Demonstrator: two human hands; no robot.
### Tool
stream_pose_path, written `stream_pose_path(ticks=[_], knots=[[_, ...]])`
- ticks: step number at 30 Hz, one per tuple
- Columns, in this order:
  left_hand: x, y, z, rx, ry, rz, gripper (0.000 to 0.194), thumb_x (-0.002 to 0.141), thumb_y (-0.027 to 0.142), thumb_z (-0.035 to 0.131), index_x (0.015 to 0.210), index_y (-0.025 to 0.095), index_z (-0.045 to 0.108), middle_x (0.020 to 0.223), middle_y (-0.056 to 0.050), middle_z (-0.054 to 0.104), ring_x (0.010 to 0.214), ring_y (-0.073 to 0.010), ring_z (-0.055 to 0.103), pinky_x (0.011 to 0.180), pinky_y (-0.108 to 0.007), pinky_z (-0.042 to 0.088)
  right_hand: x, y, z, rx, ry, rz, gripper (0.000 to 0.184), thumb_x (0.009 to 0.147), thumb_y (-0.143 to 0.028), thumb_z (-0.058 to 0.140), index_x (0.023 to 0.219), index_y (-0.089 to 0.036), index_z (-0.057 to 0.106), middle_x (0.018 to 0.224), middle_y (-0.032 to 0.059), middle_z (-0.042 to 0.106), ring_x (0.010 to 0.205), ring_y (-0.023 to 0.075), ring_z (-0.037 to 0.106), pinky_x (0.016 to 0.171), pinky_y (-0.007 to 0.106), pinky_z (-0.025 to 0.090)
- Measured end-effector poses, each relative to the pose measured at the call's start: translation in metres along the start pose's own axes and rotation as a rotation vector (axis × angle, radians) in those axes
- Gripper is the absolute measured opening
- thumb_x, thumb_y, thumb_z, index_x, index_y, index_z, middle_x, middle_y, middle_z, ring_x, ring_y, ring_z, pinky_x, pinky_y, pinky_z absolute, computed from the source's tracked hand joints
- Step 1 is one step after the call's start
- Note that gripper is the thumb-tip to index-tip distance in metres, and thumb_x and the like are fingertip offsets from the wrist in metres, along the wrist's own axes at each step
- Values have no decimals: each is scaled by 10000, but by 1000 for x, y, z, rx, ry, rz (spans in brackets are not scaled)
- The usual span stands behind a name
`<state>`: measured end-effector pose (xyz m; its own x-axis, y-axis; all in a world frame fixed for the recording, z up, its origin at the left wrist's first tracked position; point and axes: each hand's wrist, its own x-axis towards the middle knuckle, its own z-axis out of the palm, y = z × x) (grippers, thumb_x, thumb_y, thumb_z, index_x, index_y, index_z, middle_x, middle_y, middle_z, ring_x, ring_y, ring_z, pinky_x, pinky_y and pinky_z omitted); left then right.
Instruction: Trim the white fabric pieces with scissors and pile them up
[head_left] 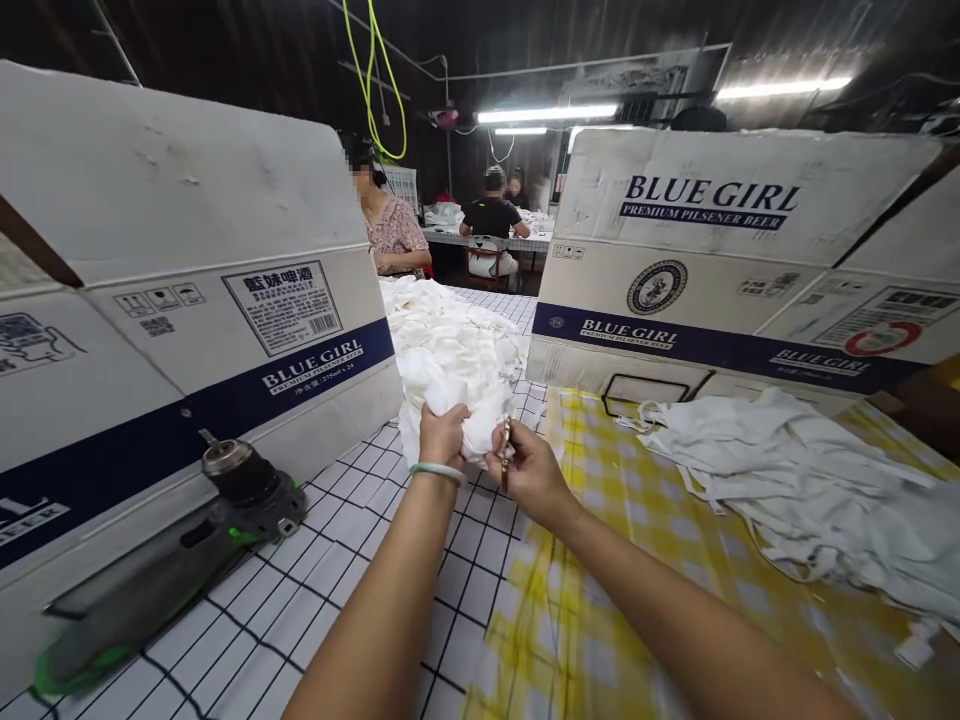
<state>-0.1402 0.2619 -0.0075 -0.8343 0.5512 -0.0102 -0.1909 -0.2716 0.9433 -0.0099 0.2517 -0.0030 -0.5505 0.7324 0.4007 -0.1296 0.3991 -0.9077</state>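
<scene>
Bunched white cloth (pixel 480 410) is gripped by my left hand (pixel 442 437), whose fingers close round its near edge. A pale green bangle (pixel 439 471) circles that wrist. Just to the right, my right hand (pixel 534 475) is closed on a slim shiny metal tool (pixel 506 450) held upright against the cloth; its exact kind is unclear. Behind both hands spreads a large heap of white cloth pieces (pixel 450 320), touching the bunch I hold.
Beer cartons stand on the left (pixel 300 290) and right (pixel 645 250). A cordless drill (pixel 240 480) lies at left. White strapped cloth pieces (pixel 810 470) lie on the yellow checked cover (pixel 600 560). People sit beyond: one at left (pixel 397 235), others farther back (pixel 491 215).
</scene>
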Motion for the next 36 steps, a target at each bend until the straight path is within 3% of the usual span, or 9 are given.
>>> stream_pose_path(ticks=[7, 11, 15, 17, 19, 21, 23, 30, 36], knots=[[-124, 48, -9, 49, -244, 93, 341, 672, 183, 608, 1013, 172, 616, 882, -25, 660, 734, -150, 637, 676, -266, 538, -88, -56, -48, 86, 16, 69, 196, 784, -248, 660, 763, -215, 468, 738, -35, 469, 627, 96, 455, 586, 215, 415], [-147, 27, -55, 602, -411, 289, 307, 670, 151, 625, 974, 191, 634, 1045, -63, 626, 1053, -254, 606, 998, -423, 472, -151, -46, -93, -264, 77, 250, 229, 771, -357, 728, 837, -204, 571, 873, 31, 630, 812, 174, 599, 770, 304, 493], [-170, 1, -101, 798, -260, 348, 477, 728, 151, 615, 1200, 167, 553, 1319, -156, 480, 1337, -354, 371, 1157, -567, 223, -186, -22, -137, -434, 284, 356, 284, 774, -430, 715, 861, -205, 567, 911, 66, 683, 796, 199, 636, 788, 356, 509], [-198, -5, -110, 847, -296, 498, 402, 792, 157, 585, 1194, 168, 564, 1349, -166, 459, 1336, -337, 365, 1142, -541, 254, -187, -11, -147, -401, 319, 340, 277, 788, -431, 686, 885, -209, 552, 922, 64, 685, 793, 192, 638, 791, 360, 511], [-232, -9, -107, 789, -582, 546, 272, 832, 155, 563, 1094, 186, 627, 1239, -154, 549, 1212, -308, 479, 1053, -488, 371, -181, -4, -145, -374, 274, 321, 266, 773, -403, 685, 907, -212, 556, 932, 49, 682, 799, 185, 632, 796, 357, 511], [-261, -13, -99, 665, -909, 443, 181, 846, 158, 556, 978, 210, 669, 1067, -122, 633, 1033, -272, 568, 932, -427, 446, -172, 1, -132, -358, 182, 303, 277, 708, -335, 729, 909, -218, 577, 940, 27, 678, 812, 182, 621, 794, 343, 506], [-278, -16, -90, 589, -1041, 333, 135, 853, 171, 555, 898, 213, 674, 938, -97, 661, 906, -245, 592, 848, -387, 463, -166, 3, -115, -353, 117, 277, 263, 639, -233, 747, 855, -220, 598, 917, 14, 667, 859, 194, 599, 823, 340, 488], [-265, -11, -81, 473, -724, 38, 223, 924, 339, 523, 814, 176, 627, 756, -37, 597, 727, -170, 544, 698, -284, 448, -177, -15, -104, -312, 151, 227, 98, 731, -208, 600, 817, -211, 554, 835, 11, 597, 842, 186, 564, 832, 320, 458], [-266, -19, -72, 297, -591, -207, 335, 858, 478, 594, 815, 153, 659, 741, -26, 631, 678, -144, 567, 661, -255, 471, -163, -22, -91, -241, 77, 250, 94, 671, -170, 616, 747, -200, 569, 795, 6, 602, 822, 177, 562, 768, 288, 456]])
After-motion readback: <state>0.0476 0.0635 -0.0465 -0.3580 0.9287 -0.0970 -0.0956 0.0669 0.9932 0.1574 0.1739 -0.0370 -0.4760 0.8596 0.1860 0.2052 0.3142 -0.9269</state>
